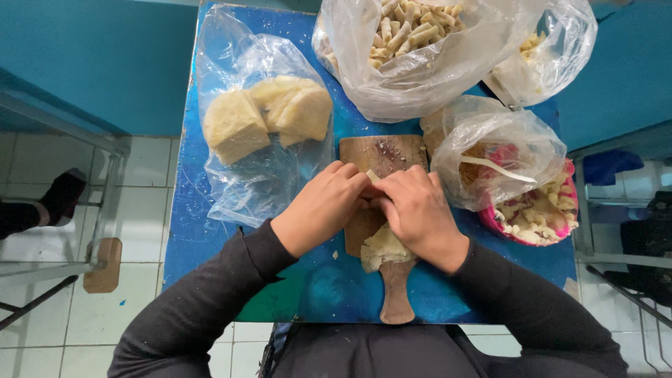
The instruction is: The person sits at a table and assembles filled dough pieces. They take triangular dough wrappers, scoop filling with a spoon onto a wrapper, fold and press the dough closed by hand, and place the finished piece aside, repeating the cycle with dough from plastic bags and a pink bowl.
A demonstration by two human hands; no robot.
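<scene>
Dough (373,178), a thin pale piece, sits pinched between both hands over the middle of a wooden cutting board (381,155) on a blue table (183,210). The left hand (323,206) and the right hand (418,213) are curled together, fingertips meeting on the piece, which is mostly hidden beneath them. Just below the right hand, a flat sheet of the same dough (383,248) lies on the board where it narrows toward the handle (397,297).

To the left, a clear plastic bag (262,185) holds pale yellow blocks (269,115). At the far edge, a larger bag (420,59) is filled with finished rolls (402,28). Right of the board, a crumpled bag (490,150) with a white spoon (498,169) leans over a pink bowl (560,227) of pale chunks.

Judged from this grip, the thin piece could tear or unroll if pressed unevenly. The waiting sheet overhangs the board's narrow neck and might slide onto the table if brushed by a wrist, and the loose bag beside the right forearm could snag and tip the bowl.
</scene>
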